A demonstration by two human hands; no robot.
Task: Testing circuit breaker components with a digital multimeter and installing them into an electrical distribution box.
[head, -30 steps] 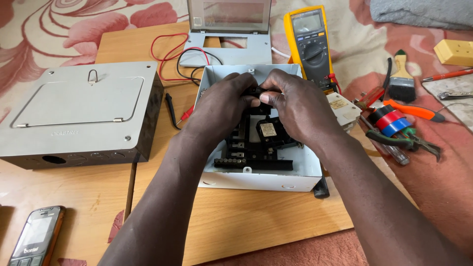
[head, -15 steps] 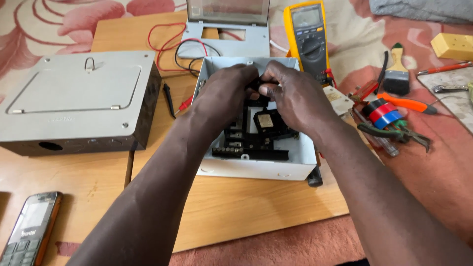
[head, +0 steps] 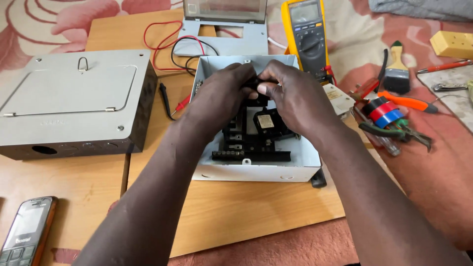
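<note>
An open grey box [head: 256, 170] sits at the centre of a wooden board [head: 236, 212]. Inside it is a black mounting frame [head: 246, 143] with a black breaker [head: 268, 123] bearing a pale label. Both hands work at the 12 o'clock end of the box interior. The left hand [head: 219, 96] and right hand [head: 295, 98] meet fingertip to fingertip over a small black part [head: 255, 84]. The fingers of both hands are pressed together around that part, pinching it from either side. The part is mostly hidden, so its shape cannot be told.

At 12 o'clock from the box lies a grey cover [head: 224, 29] with a clear window. Red and black leads [head: 172, 49] run between the cover and the box. At 1 o'clock stands a yellow multimeter [head: 308, 34]. At 9 o'clock rests a closed grey enclosure [head: 74, 98], with a probe [head: 165, 98] between it and the box. At 3 o'clock lie tape rolls [head: 384, 111] in black, red and blue, beside pliers [head: 394, 130]. A brush [head: 395, 74] lies at 2 o'clock. A yellow block [head: 451, 43] sits farther out. A phone [head: 24, 229] lies at 8 o'clock.
</note>
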